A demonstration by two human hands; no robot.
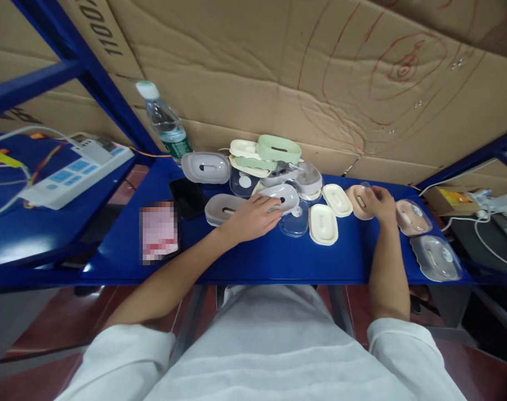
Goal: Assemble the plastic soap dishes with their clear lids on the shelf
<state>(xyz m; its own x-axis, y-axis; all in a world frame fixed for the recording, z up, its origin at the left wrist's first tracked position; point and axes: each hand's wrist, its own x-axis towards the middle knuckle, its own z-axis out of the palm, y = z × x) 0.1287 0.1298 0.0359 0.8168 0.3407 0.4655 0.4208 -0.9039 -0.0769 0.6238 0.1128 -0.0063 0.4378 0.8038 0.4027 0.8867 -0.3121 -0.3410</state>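
My left hand [257, 216] lies over a light grey oval plastic dish [286, 195], its fingers closed over the near rim. Just left of that hand is another grey oval dish [220, 209] with a slot, partly covered by the hand. To the right, my right hand [381, 201] grips the right side of a beige-pink oval dish [359, 203] with a slot; its fingertips are partly hidden. Two cream oval trays [323, 224] lie between my hands. A clear lid [294, 220] sits on the blue table below the left-hand dish.
Behind the hands is a pile with a green oval dish [278, 149] and a grey one [205, 167]. A water bottle [167, 125] and phone [187, 197] are at left. Clear-lidded pieces [435, 257] lie at right. Cardboard [245, 67] walls the back.
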